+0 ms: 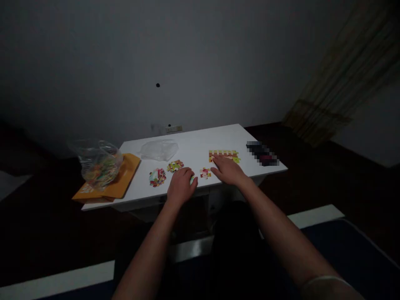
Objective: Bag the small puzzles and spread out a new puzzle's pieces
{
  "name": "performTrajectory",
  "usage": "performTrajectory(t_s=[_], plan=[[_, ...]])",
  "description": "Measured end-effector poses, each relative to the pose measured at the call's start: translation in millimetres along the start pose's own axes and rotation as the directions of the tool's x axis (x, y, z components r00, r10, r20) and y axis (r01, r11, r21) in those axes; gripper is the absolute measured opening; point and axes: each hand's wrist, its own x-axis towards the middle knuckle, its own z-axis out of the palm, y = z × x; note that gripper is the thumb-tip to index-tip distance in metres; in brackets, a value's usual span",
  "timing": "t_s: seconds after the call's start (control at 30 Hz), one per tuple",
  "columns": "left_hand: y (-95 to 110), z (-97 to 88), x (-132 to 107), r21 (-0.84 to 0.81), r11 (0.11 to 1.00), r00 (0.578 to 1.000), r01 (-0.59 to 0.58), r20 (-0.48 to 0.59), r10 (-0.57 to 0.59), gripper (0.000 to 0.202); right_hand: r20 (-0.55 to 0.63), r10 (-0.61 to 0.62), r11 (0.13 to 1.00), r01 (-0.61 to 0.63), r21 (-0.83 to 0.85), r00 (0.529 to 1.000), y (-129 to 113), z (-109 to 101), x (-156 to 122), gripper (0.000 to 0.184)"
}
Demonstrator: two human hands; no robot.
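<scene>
On a small white table [193, 146], my left hand [180, 183] curls over a pale green puzzle piece near the front edge. My right hand [227, 168] lies flat with fingers stretched out, its fingertips touching the joined yellow and red puzzle section [224, 155]. Between the hands lies a small pink cluster of pieces [205, 173]. Left of my left hand sit two more clusters, one colourful [157, 177] and one yellow-green [175, 166].
A clear plastic bag with several puzzle pieces [99, 164] rests on an orange envelope [120, 179] at the table's left end. An empty clear bag [159, 149] lies behind the clusters. A dark blurred object [262, 153] sits at the right end. The room is dim.
</scene>
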Motion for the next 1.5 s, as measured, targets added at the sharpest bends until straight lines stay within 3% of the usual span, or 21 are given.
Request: performTrajectory(t_s=[0.2, 0.43, 0.5, 0.57, 0.63, 0.7, 0.77, 0.87, 0.97, 1.03, 1.13, 1.23, 1.33, 1.5], plan=[[0.3, 1.8, 0.2, -0.010, 1.000, 1.000, -0.003, -0.010, 0.003, 0.009, 0.006, -0.099, 0.995, 0.099, -0.024, 0.995, 11.5, -12.8, -48.9, 0.062], [2.6, 0.7, -1.3, -0.009, 1.000, 1.000, -0.004, -0.020, 0.004, 0.008, -0.138, -0.147, 0.984, 0.159, 0.081, 0.979, 23.8, 0.1, -84.4, 0.033], [3.1, 0.2, -1.5, -0.010, 1.000, 1.000, -0.005, -0.017, 0.005, 0.008, -0.181, -0.074, 0.990, 0.095, 0.108, 0.981, 21.7, 4.0, -83.7, 0.033], [3.4, 0.1, -1.3, -0.009, 1.000, 1.000, -0.003, -0.014, 0.003, 0.008, -0.200, 0.077, 0.994, -0.059, 0.094, 0.977, 17.5, 3.3, -76.8, 0.035], [3.5, 0.2, -1.1, -0.005, 1.000, 1.000, 0.001, -0.015, -0.001, 0.007, -0.203, 0.256, 0.967, -0.254, 0.037, 0.945, 10.6, 0.2, -64.8, 0.037], [3.6, 0.1, -1.1, -0.003, 1.000, 1.000, 0.003, -0.017, -0.003, 0.007, -0.221, 0.342, 0.937, -0.350, 0.003, 0.913, 0.3, -1.7, -51.2, 0.037], [3.8, -0.1, -1.3, -0.006, 1.000, 1.000, 0.005, -0.018, -0.005, 0.006, -0.237, 0.271, 0.961, -0.275, 0.016, 0.933, -13.9, 0.2, -40.3, 0.037], [3.6, -0.6, -1.9, -0.021, 1.000, 1.000, -0.001, -0.017, 0.000, 0.006, -0.170, 0.003, 1.000, 0.001, 0.025, 0.985, -38.2, 9.0, -33.6, 0.040], [2.7, -0.2, -2.4, -0.039, 0.999, 1.000, -0.014, -0.024, 0.013, 0.006, -0.074, -0.147, 0.988, 0.150, 0.037, 0.986, -53.4, 16.3, -35.6, 0.043], [2.0, 0.5, -2.4, -0.045, 0.999, 1.000, -0.013, -0.026, 0.012, 0.007, -0.105, -0.131, 0.991, 0.134, 0.028, 0.986, -52.3, 16.1, -38.9, 0.046], [1.3, 1.1, -2.2, -0.047, 0.999, 1.000, -0.010, -0.019, 0.009, 0.007, -0.209, 0.012, 0.998, -0.024, -0.055, 0.978, -35.4, 9.5, -47.5, 0.050], [1.7, 1.2, -2.2, -0.047, 0.999, 1.000, -0.007, -0.015, 0.006, 0.008, -0.182, 0.093, 0.986, -0.116, -0.119, 0.979, -12.7, 1.8, -63.4, 0.053], [2.7, 1.4, -1.4, -0.041, 0.999, 1.000, 0.002, -0.014, -0.002, 0.009, -0.123, 0.041, 0.991, -0.056, -0.119, 0.992, 4.4, -4.3, -82.6, 0.055], [3.0, 1.3, 0.4, -0.039, 0.999, 1.000, 0.016, -0.016, -0.016, 0.011, -0.134, -0.062, 0.998, 0.057, -0.039, 0.989, 23.8, -9.3, -100.7, 0.042]])
